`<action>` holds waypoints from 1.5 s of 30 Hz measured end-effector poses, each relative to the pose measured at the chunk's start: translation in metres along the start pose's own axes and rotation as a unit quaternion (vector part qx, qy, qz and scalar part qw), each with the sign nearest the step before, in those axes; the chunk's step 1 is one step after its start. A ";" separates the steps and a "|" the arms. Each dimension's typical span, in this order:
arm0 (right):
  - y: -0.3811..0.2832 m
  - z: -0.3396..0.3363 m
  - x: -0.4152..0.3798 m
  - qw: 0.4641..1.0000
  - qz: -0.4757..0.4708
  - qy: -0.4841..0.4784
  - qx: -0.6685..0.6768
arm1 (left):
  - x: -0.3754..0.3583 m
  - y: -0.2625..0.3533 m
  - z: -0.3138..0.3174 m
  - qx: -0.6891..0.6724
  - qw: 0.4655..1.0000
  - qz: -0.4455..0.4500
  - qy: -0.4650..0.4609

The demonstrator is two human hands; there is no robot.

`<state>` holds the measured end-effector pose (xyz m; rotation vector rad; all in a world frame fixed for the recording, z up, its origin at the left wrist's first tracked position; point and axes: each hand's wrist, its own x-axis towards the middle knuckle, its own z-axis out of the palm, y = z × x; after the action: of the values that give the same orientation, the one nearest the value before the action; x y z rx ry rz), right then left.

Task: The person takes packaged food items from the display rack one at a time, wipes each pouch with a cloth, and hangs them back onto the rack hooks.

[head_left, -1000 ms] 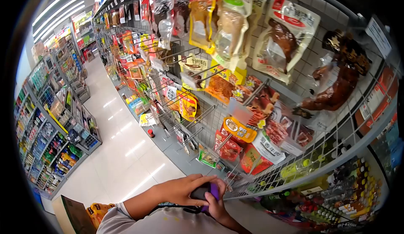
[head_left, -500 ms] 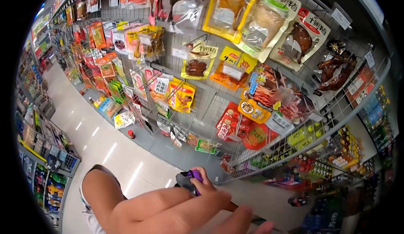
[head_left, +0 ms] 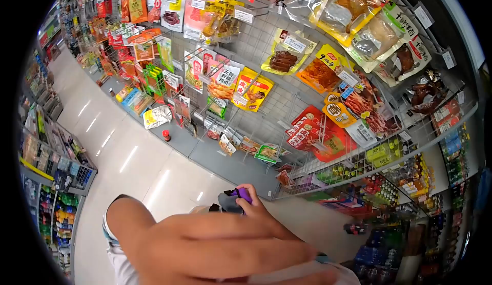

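Close to the camera, my left hand (head_left: pixel 230 249) stretches across the bottom of the view, blurred, its long fingers pointing right. Nothing shows in it, though its underside is hidden. The left arm is bent, with the elbow toward the lower left. Beyond it, my right hand (head_left: pixel 249 199) is closed around a small purple and grey object (head_left: pixel 230 201) whose kind I cannot make out. The right hand is apart from the wire rack (head_left: pixel 287 131), which is hung with snack packets, including a yellow packet (head_left: pixel 252 90) and red packets (head_left: pixel 320 134).
Vacuum-packed meats (head_left: pixel 348 6) hang at the upper right. A grey base ledge (head_left: pixel 205 162) runs below the rack, with a small red-capped item (head_left: pixel 166 135) by its edge. Pale tiled floor (head_left: pixel 128 157) lies between this rack and shelves (head_left: pixel 56 167) on the left. Bottles (head_left: pixel 376 187) stand at the right.
The view has turned left and down, so the packets sit farther right. My left hand's fingers, spread before, now lie closer together. The right hand still holds the purple and grey object.
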<state>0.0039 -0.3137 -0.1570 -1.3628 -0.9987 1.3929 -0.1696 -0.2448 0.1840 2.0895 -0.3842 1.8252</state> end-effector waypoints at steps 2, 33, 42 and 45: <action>-0.003 0.006 0.001 0.999 -0.033 0.003 -0.015 | 0.007 0.034 0.025 -0.043 0.971 -0.156 0.176; -0.072 0.104 0.037 0.930 0.268 -0.131 0.215 | -0.256 -0.012 -0.184 0.044 0.734 -0.663 -0.138; -0.056 0.194 0.160 0.923 0.261 -0.280 0.040 | -0.271 0.066 -0.287 0.198 0.607 -0.768 0.045; -0.062 0.237 0.207 0.923 0.160 -0.345 0.055 | -0.273 0.111 -0.324 0.309 0.561 -0.763 0.088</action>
<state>-0.2215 -0.0861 -0.1363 -0.9802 -1.1406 2.2324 -0.5452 -0.2135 -0.0399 1.3132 1.7924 0.8648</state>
